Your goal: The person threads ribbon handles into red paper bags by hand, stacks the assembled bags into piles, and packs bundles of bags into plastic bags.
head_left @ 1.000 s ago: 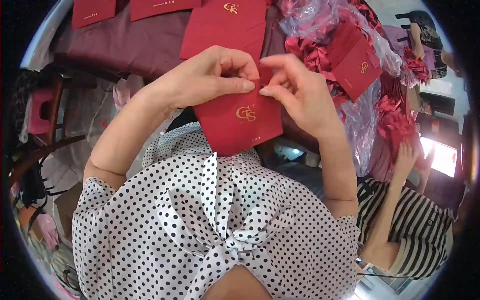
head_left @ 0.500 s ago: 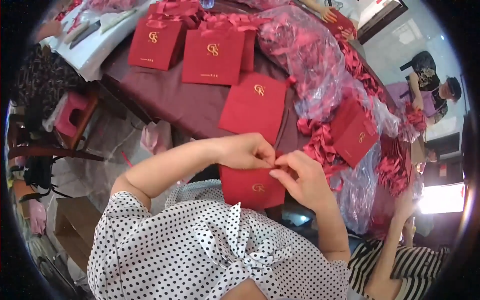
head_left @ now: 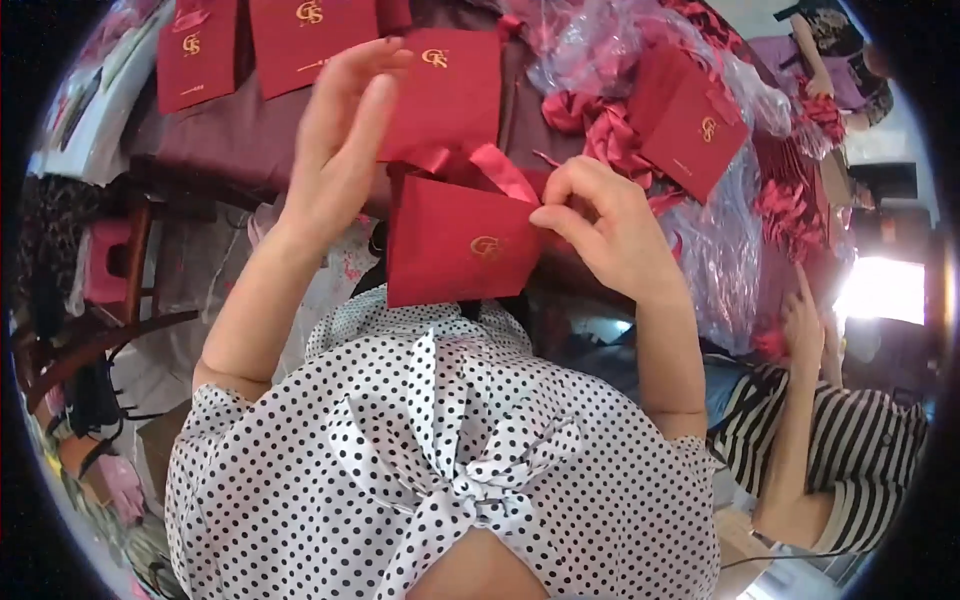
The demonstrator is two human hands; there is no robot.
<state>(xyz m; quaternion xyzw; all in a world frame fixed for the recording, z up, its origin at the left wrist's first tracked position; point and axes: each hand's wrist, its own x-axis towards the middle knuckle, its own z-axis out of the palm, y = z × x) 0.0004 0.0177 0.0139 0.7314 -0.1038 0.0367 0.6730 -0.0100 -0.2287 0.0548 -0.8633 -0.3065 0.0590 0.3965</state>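
Before my chest stands a red paper gift bag (head_left: 440, 245) with a gold emblem, its top edge facing away from me. A red satin ribbon (head_left: 503, 172) loops up from its opening. My right hand (head_left: 610, 230) pinches the bag's upper right corner, next to the ribbon's end, between thumb and fingers. Raised to the left, my left hand (head_left: 340, 150) holds nothing, its fingers stretched and apart from the thumb. Behind the bag a red flat bag (head_left: 455, 105) lies on the table, partly covered by the left hand.
Red bags (head_left: 310, 50) stand along the far left of the dark red tablecloth (head_left: 225, 150). To the right lie more red bags (head_left: 690, 125), loose ribbons (head_left: 600, 130) and clear plastic wrapping (head_left: 720, 290). A co-worker's arm (head_left: 790, 430) in a striped sleeve is at right.
My left hand has let go of the bag and lifted away to the left. The bag has turned and stands fuller, its ribbon now showing. My view has shifted, too.
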